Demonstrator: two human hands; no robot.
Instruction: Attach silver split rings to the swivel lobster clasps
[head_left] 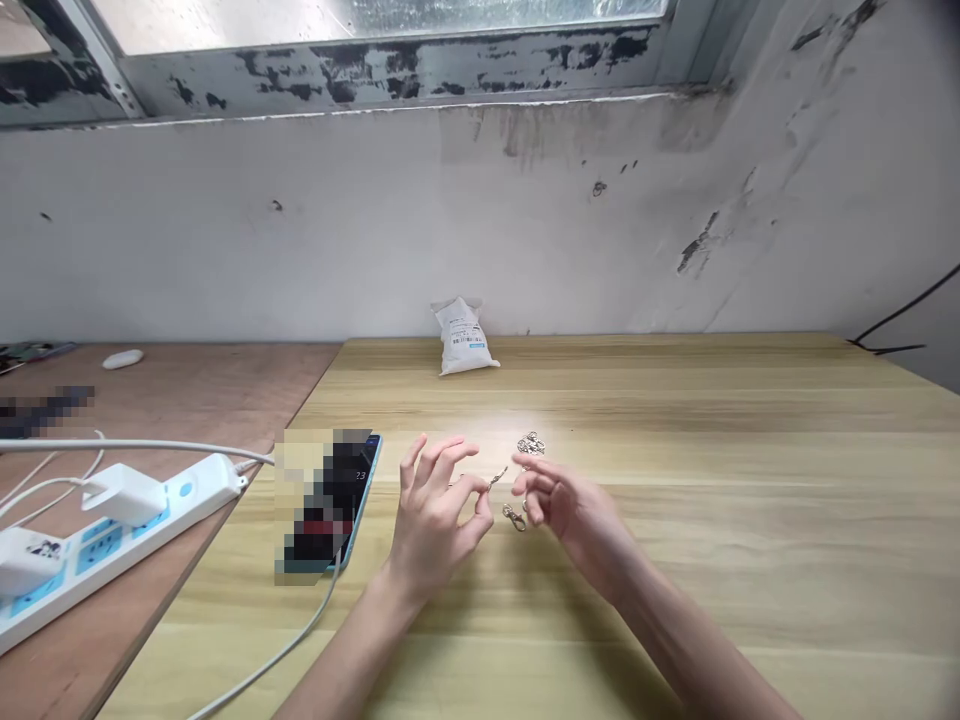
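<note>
My left hand (442,510) is pinched closed on a small metal piece (497,478). The thumb and pointing finger hold one end, and the other end sticks up at a slant toward my right hand (566,505). The other fingers of my left hand are spread and a bit bent.

My right hand has its fingers partly curled, and they point at the metal piece without touching it. I cannot tell if there is something in that grip, because the tips hide the spot.

A shiny metal clasp (514,517) lies on the light wood table (750,520), just beside the right fingertips. A little pile of metal clasps (531,443) sits right behind that hand.

Farther back, near the wall (337,230), there is a white packet (466,340) with a label on it. To the left of my left hand lies a phone (349,510) with a blue edge. Part of it is blurred out. A white cable (300,638) runs from its near end.

On the far left, a long white power strip (180,495) with blue sockets lies slanted, partly over a brown table (240,390). Two white plugs are in it. A white oval thing (122,359) lies farther back.
</note>
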